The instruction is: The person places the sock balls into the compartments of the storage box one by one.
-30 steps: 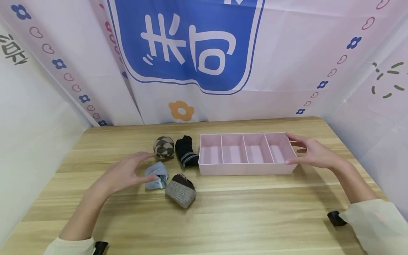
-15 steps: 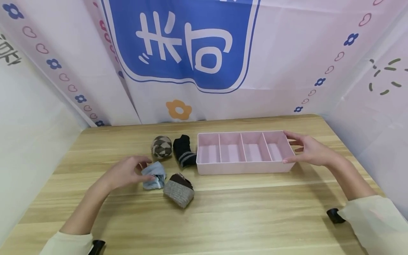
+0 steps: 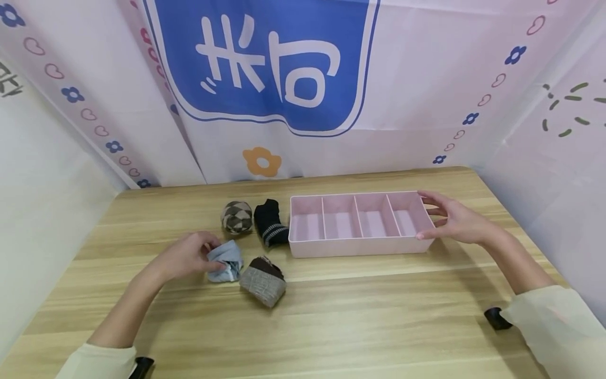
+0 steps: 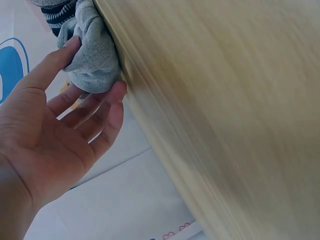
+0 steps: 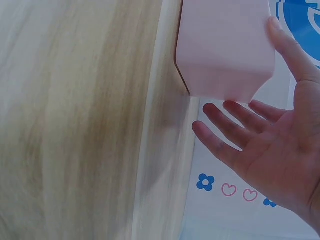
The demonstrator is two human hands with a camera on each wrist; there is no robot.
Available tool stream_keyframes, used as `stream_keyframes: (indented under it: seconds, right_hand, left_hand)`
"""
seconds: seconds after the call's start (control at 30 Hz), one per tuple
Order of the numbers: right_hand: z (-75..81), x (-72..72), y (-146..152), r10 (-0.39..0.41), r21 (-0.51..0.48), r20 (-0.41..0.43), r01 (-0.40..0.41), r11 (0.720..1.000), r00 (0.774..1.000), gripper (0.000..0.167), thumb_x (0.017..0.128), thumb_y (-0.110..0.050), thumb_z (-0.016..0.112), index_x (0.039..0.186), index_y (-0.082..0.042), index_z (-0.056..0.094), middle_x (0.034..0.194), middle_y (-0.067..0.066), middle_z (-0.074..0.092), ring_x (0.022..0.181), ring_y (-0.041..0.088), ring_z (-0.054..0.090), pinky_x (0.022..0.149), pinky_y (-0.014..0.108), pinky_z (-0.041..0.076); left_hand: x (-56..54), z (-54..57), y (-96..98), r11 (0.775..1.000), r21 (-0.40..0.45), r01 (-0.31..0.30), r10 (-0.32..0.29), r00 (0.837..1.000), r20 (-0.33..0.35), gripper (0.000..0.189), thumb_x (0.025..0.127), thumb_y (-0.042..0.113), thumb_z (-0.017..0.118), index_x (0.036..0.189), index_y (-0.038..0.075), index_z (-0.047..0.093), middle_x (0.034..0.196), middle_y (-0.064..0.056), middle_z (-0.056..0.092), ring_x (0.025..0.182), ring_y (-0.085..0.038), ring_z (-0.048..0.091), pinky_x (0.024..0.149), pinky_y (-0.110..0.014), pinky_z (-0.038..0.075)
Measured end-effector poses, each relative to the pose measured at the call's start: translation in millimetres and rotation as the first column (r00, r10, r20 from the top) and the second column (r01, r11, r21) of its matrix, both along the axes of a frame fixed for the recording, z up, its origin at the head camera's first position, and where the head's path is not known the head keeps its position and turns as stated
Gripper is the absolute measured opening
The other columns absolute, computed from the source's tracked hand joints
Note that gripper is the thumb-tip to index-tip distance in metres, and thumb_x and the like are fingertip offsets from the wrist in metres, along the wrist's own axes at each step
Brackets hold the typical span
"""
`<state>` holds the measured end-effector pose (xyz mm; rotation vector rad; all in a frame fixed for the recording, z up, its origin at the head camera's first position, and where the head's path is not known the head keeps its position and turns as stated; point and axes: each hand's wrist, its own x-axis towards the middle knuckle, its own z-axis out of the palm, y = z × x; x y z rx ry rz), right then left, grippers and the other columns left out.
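On the table, my left hand (image 3: pixel 184 258) pinches a light blue-grey rolled sock (image 3: pixel 227 260) between thumb and fingers. In the left wrist view the thumb presses one side of the sock (image 4: pixel 95 55), with the fingertips at its lower end. A checked brown sock ball (image 3: pixel 236 217), a black sock with grey stripes (image 3: pixel 270 223) and a grey-and-brown folded sock (image 3: pixel 263 282) lie close by. My right hand (image 3: pixel 454 221) holds the right end of a pink divided storage box (image 3: pixel 355 247), thumb at the front corner and index finger at the back.
Four-sided compartments in the box hold nothing visible. The wooden table (image 3: pixel 331 326) reaches back to a printed cloth (image 3: pixel 397 79), and white cloth walls stand at both sides. Black wrist straps (image 3: pixel 498 318) show at the sleeves.
My left hand's fingers have come in from spread to pinching the blue-grey sock. My right hand stays on the box's end. The whole head view has shifted slightly.
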<state>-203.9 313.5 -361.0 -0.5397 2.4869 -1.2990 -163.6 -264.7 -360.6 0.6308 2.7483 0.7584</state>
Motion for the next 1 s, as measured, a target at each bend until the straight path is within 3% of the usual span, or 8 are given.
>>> stream_keyframes:
  seconds: [0.2,0.4,0.63,1.0]
  right_hand:
    - [-0.6,0.4,1,-0.006,-0.004,0.015,0.006,1.000,1.000,0.104,0.084,-0.005,0.083,0.162,0.006,0.014,0.162,0.034,0.024,0.141,0.060,0.036,0.103,0.059,0.046]
    - [-1.1,-1.2,1,-0.006,0.005,0.014,0.006,1.000,1.000,0.104,0.084,-0.006,0.084,0.161,0.006,0.016,0.162,0.033,0.024,0.140,0.060,0.036,0.104,0.061,0.046]
    - [-1.8,-2.8,1,0.002,-0.001,0.015,-0.002,1.000,1.000,0.103,0.084,-0.006,0.084,0.160,0.007,0.016,0.162,0.033,0.023,0.140,0.060,0.036,0.105,0.061,0.046]
    - [-0.8,-3.6,1,0.007,0.007,0.023,-0.007,1.000,1.000,0.103,0.085,-0.005,0.083,0.161,0.006,0.014,0.162,0.033,0.021,0.139,0.059,0.039,0.103,0.060,0.047]
  left_hand:
    - [1.5,-0.6,-0.6,1.000,0.001,0.016,-0.016,1.000,-0.015,0.035,0.080,0.018,0.088,0.103,-0.002,0.071,0.095,-0.003,0.068,0.087,-0.018,0.061,0.076,-0.036,0.054]
    - [4.2,-0.5,-1.9,0.999,0.026,0.027,-0.026,1.000,-0.015,0.033,0.080,0.011,0.087,0.103,-0.005,0.069,0.096,-0.007,0.068,0.086,-0.021,0.063,0.076,-0.040,0.057]
    - [4.2,4.8,-2.7,0.998,0.068,0.016,-0.016,1.000,-0.010,0.024,0.083,0.006,0.083,0.101,-0.003,0.070,0.096,-0.006,0.069,0.087,-0.018,0.065,0.075,-0.034,0.058]
    - [6.2,12.2,-5.5,0.990,0.138,0.024,-0.016,0.998,-0.059,0.019,0.085,0.006,0.083,0.100,0.003,0.071,0.099,-0.005,0.068,0.089,-0.019,0.065,0.073,-0.031,0.058]
